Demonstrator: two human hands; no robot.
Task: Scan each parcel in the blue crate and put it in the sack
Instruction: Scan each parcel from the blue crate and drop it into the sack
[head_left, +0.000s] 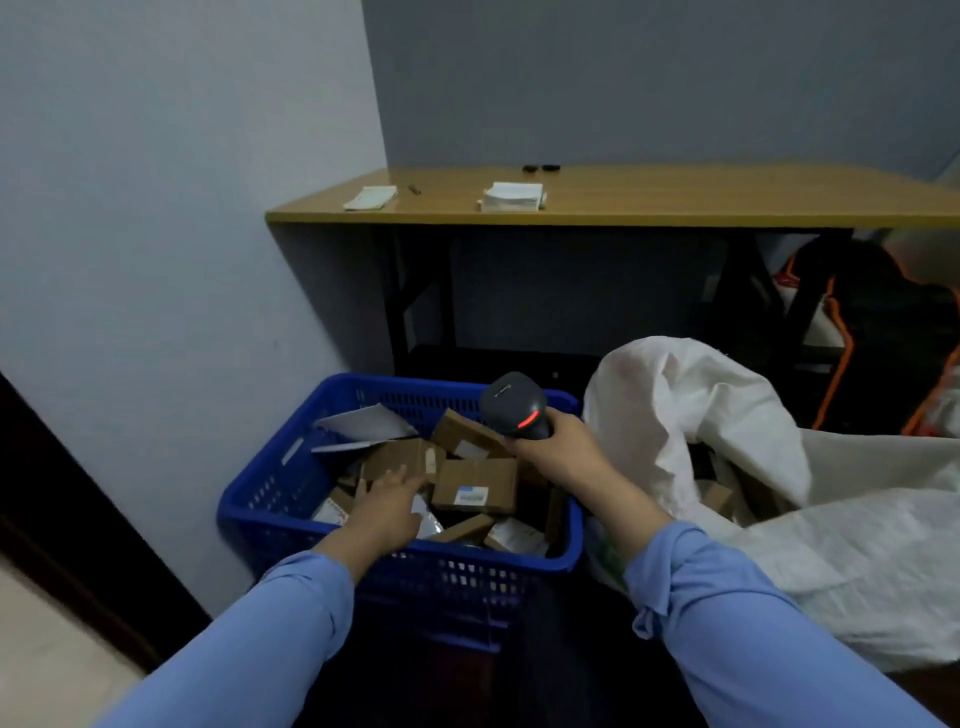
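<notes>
A blue crate (249, 512) on the floor holds several brown cardboard parcels, among them one with a white label (475, 486), and a grey mailer (363, 423) at its far left. My left hand (387, 501) reaches down into the crate with fingers spread, over a brown parcel (400, 457); it holds nothing. My right hand (558, 452) grips a dark grey barcode scanner (511, 402) above the crate's right side, its red light lit. The white sack (727, 410) stands open right of the crate, with brown parcels showing inside.
A wooden table (675, 200) stands behind the crate, with paper stacks and small dark items on top. A black and orange bag (872, 322) sits under its right end. A wall runs along the left and a dark door frame (78, 519) is at lower left.
</notes>
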